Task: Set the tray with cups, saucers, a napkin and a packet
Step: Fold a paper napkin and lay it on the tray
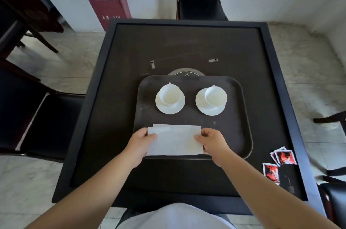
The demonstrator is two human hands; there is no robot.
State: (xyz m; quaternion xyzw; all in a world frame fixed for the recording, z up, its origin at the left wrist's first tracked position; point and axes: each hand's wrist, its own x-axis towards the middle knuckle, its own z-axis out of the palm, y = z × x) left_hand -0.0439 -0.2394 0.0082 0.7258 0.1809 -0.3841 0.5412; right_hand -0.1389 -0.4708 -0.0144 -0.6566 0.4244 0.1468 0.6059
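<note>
I hold the white napkin (175, 140) by its two short ends over the 6 o'clock part of the dark tray (241, 131). My left hand (139, 142) pinches the 9 o'clock end, thumb on top and fingers beneath; my right hand (212, 142) pinches the 3 o'clock end the same way. The napkin's near edge reaches the tray's near rim.

At 11 o'clock on the tray a white cup (170, 94) sits on its saucer (169, 108); at 1 o'clock a second cup (215, 96) sits on a second saucer (209, 109). Both cups look empty, handles pointing to 12 o'clock.

The tray rests on a black square table (104, 116). Off the tray, at 4 o'clock near the table's edge, lie red and white packets (285, 156), another (271, 172) just beside them.
</note>
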